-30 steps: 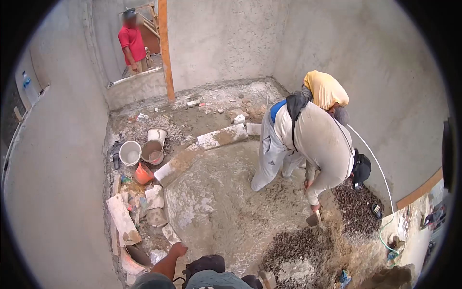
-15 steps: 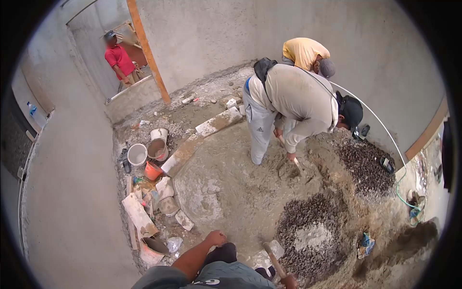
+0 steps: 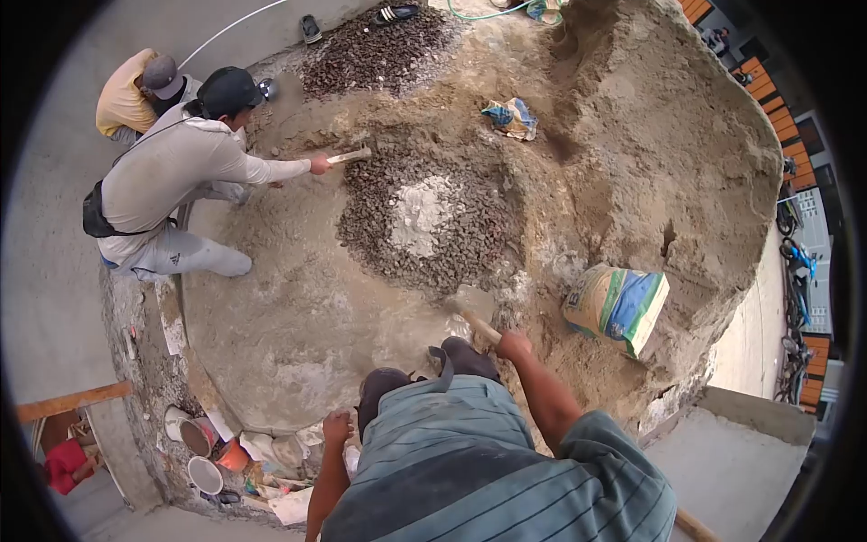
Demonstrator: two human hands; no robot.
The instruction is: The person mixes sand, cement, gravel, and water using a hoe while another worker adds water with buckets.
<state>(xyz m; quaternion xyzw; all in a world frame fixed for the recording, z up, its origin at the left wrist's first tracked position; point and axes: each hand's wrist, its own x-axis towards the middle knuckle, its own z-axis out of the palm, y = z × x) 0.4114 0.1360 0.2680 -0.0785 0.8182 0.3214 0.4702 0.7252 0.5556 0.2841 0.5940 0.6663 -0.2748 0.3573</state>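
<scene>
My right hand [image 3: 515, 346] is wrapped round the wooden handle of a shovel [image 3: 473, 301], whose blade rests on the ground at the near edge of a gravel heap [image 3: 488, 203]. White-grey powder [image 3: 420, 215] lies on top of that heap. My left hand [image 3: 338, 427] hangs beside my left leg with its fingers curled; no object shows in it. Beyond the left hand spreads wet grey mortar [image 3: 289, 316]. To the right of the shovel stands a cement bag [image 3: 616, 307].
A co-worker in a black cap [image 3: 163, 181] bends at the left with a wooden-handled tool [image 3: 349, 156]. Behind is a person in yellow [image 3: 126, 99]. Buckets [image 3: 205, 474] stand lower left. A large sand pile [image 3: 668, 163] fills the right. Another person in red [image 3: 65, 465] is lower left.
The view has swung to the right, bringing the sand pile and cement bag in. More of my right arm and the shovel shows. The co-worker's tool has moved to the gravel edge.
</scene>
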